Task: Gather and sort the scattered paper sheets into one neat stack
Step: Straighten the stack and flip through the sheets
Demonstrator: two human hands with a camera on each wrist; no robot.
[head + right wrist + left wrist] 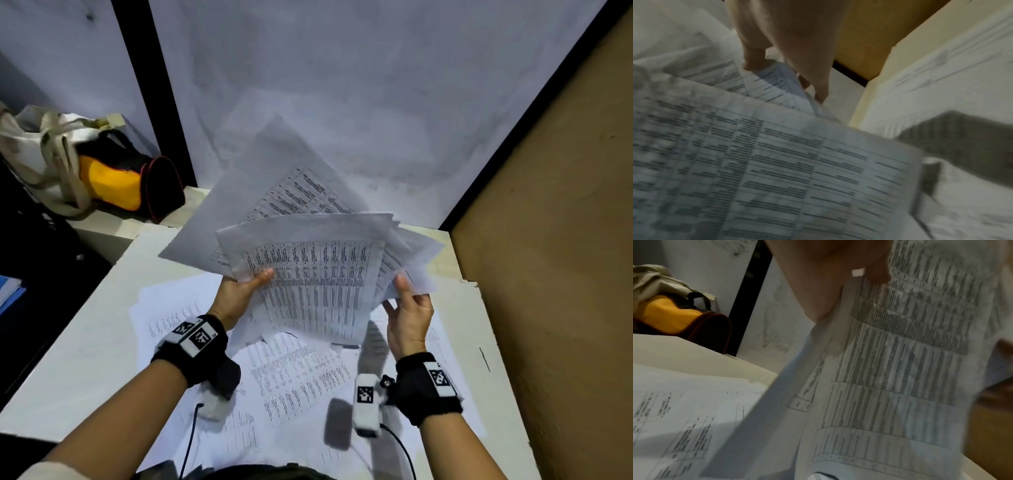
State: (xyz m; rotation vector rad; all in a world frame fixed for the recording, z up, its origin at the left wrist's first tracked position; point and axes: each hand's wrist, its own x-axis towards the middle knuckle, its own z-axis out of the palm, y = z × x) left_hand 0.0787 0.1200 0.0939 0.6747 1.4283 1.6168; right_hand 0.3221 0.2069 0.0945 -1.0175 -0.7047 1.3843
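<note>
A loose, fanned bundle of printed sheets is held up above the white table. My left hand grips the bundle's left edge, thumb on top of the printed table page. My right hand pinches the bundle's right side, thumb on the front and fingers behind the sheets. Several more printed sheets lie scattered flat on the table under both hands. The sheets in the bundle are askew, with corners sticking out at the top and right.
A cream tote bag and a yellow and black bag sit on a lower ledge at the back left. A white wall stands behind the table and a brown board borders it on the right. The table's left edge drops to a dark gap.
</note>
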